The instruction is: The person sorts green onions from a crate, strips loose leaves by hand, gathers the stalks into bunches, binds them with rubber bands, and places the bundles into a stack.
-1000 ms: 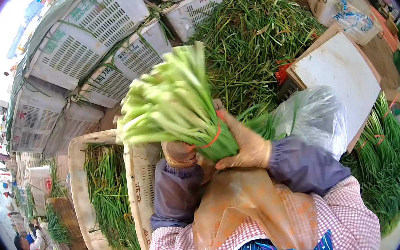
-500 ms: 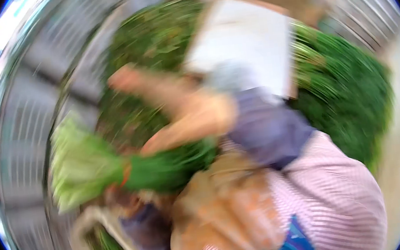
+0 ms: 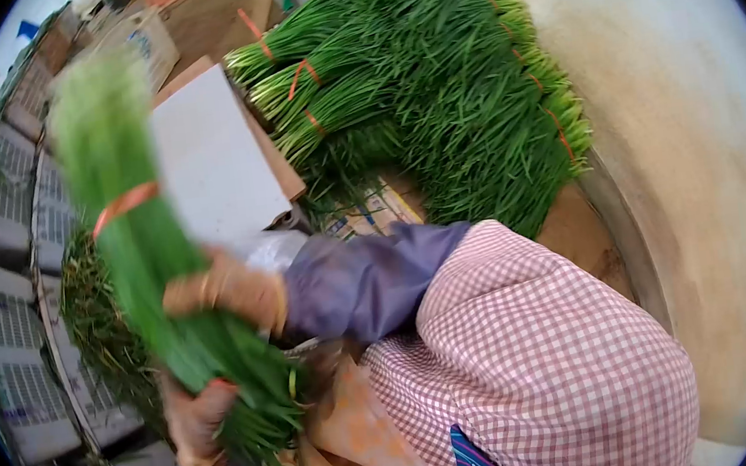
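Note:
A thick bundle of garlic chives [image 3: 140, 250] stands tilted in front of me, pale cut ends up and dark leaves down. An orange band [image 3: 125, 206] circles its upper part. My right hand [image 3: 237, 290] wraps round the middle of the bundle from the right. Lower down, my left hand [image 3: 196, 419] grips the leafy end, its fingers partly hidden by leaves. Both hands appear gloved. The top of the bundle is smeared by motion.
Behind the bundle is a white board [image 3: 217, 154]. Many banded chive bundles [image 3: 430, 88] are piled at the back right, beside a pale wall [image 3: 653, 109]. Grey plastic crates [image 3: 24, 356] line the left, with loose leaf scraps [image 3: 101, 310] beside them.
The chive bundle has swung from lying sideways to nearly upright, cut ends up. My right hand, open above it before, now closes round it. My view has turned toward the piled bundles.

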Motion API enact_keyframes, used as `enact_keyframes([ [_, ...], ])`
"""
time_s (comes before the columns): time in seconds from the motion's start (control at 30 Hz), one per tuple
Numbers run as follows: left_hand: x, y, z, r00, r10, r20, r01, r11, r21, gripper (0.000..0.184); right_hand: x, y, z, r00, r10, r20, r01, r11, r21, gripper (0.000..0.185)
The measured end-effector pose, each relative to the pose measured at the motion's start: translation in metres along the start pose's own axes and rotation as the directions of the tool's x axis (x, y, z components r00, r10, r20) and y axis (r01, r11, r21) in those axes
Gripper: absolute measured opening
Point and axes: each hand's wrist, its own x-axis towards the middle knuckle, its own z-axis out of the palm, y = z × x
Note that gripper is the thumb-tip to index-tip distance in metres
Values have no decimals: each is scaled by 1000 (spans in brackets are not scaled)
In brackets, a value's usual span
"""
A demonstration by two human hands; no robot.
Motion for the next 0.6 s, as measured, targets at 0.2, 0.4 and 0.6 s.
enact_keyframes([
  [0.2, 27, -43, 45, 673, -436, 598, 302, 899, 317, 81, -73, -154, -123, 739, -378, -557, 303, 926, -226, 61],
  [0.4, 16, -24, -12, 860, -426, 279, 443, 896, 3, 63, -195, -326, -299, 259, -764, -591, 77, 626, -776, 60],
  [0.6, -15, -53, -51, 913, -387, -130, 362, 915, -180, 47, -271, -367, -425, 350, -324, -879, -152, 906, -395, 48],
])
